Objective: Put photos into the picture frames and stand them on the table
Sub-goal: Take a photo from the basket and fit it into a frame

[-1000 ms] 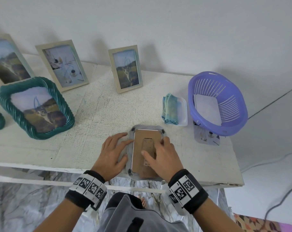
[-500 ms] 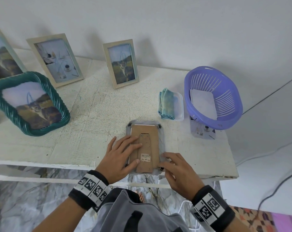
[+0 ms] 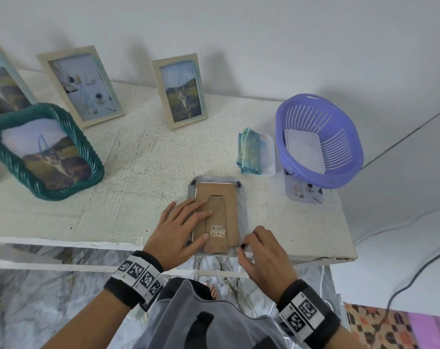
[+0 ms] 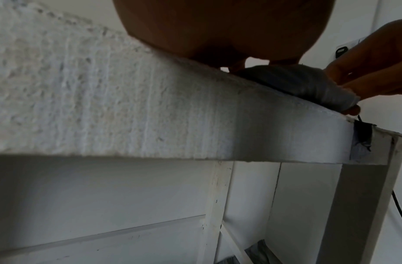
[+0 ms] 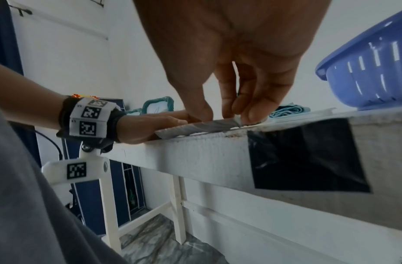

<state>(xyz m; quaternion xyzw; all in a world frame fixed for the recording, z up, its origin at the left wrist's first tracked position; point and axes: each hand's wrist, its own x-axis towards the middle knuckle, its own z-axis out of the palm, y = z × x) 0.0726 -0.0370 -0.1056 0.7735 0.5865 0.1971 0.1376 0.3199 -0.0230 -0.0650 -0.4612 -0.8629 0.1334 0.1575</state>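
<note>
from the head view, a grey ribbed picture frame [image 3: 217, 217] lay face down at the near edge of the white table [image 3: 113, 205], its brown cardboard back up, with a stand flap and a barcode sticker [image 3: 217, 231] too small to read. the left hand [image 3: 178, 230] pressed flat, fingers straight, on the backing. the right hand [image 3: 264, 253] pinched the frame's near right corner. in the left wrist view, the frame [image 4: 308, 85] showed as a dark grey edge. in the right wrist view, thumb and fingers [image 5: 252, 110] gripped the frame's rim [image 5: 206, 125].
</note>
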